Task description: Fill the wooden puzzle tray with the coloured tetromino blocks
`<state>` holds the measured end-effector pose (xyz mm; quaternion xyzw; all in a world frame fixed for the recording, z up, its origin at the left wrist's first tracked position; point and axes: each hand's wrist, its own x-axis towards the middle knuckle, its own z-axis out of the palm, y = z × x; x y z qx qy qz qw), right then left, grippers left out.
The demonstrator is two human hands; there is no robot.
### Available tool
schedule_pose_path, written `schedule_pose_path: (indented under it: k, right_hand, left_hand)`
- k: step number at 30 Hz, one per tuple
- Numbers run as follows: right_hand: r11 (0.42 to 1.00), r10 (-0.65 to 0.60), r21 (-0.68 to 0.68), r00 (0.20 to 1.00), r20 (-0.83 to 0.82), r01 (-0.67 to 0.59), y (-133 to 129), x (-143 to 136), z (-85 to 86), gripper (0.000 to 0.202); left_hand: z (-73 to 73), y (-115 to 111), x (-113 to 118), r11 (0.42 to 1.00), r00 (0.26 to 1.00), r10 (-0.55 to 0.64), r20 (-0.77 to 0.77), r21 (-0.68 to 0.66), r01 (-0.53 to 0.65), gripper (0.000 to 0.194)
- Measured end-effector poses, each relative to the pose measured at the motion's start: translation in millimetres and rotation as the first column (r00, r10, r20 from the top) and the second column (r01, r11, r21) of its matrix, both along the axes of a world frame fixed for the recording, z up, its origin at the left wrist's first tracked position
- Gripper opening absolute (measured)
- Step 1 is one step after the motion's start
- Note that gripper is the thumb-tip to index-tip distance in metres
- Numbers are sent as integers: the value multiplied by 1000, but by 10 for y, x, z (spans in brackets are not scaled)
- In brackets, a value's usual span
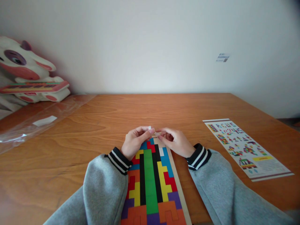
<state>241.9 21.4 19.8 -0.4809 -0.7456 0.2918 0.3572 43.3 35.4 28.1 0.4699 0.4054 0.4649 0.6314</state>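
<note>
A wooden puzzle board filled with coloured block pieces lies lengthwise before me. Green pieces run up its middle, flanked by black strips; red, yellow, blue, orange and purple ones surround them. My left hand is above the board's far left corner, thumb and fingers pinching a small white piece. Close beside it, over the far right corner, my right hand has its fingers curled and thumb drawn in. What its fingertips hold, if anything, is too small to tell. Bare wood shows near the far end.
A printed pattern sheet lies on the wooden table to the right. At the left are clear plastic wrapping and a cow-shaped toy with a keyboard. A white wall with a small label stands behind.
</note>
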Motion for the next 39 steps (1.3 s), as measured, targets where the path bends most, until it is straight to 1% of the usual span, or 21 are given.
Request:
schedule_pose_path:
  k: [2, 6, 9, 14, 18, 21, 24, 32, 37, 39]
  right_hand:
    - [999, 27, 42, 997, 73, -30, -20, -23, -1, 22]
    - [992, 26, 117, 986, 165, -46, -22, -33, -30, 25]
    - [985, 19, 164, 980, 200, -53, -6, -9, -33, 28]
    - [964, 34, 248, 971, 237, -94, 13, 56, 17, 20]
    - [940, 60, 301, 948, 312, -159, 20, 96, 33, 23]
    - [919, 104, 316, 920, 377, -234, 27, 123, 29, 22]
    - [899, 133, 337, 906, 403, -281, 41, 156, 24, 22]
    - [894, 141, 344, 908, 395, -288, 54, 164, 21, 21]
    - [903, 61, 371, 919, 389, -217, 29, 159, 73, 19]
    - [903, 91, 356, 916, 391, -242, 22, 158, 88, 20]
  left_hand:
    - [-9, -1, 2, 1000, 1000, 2, 13, -2, -2, 39]
    - [-33, 6, 1, 1000, 1000, -2, 18, -12, 2, 39]
    - [-45, 12, -4, 1000, 1000, -6, 16, -5, 7, 37]
    - [-42, 9, -5, 1000, 1000, -16, 21, 1, 16, 36]
    - [-28, 5, 4, 1000, 1000, -6, 11, 1, 6, 36]
    - [-20, 5, 6, 1000, 1000, -4, 5, -1, 4, 38]
    - [-26, 8, 3, 1000, 1000, -5, -19, 11, 5, 40]
    - [-54, 15, -4, 1000, 999, -6, -49, 27, 8, 41]
    - [-43, 9, -2, 1000, 999, -6, -38, 23, 7, 40]
    - [-36, 7, 0, 1000, 999, -9, -34, 21, 10, 40]
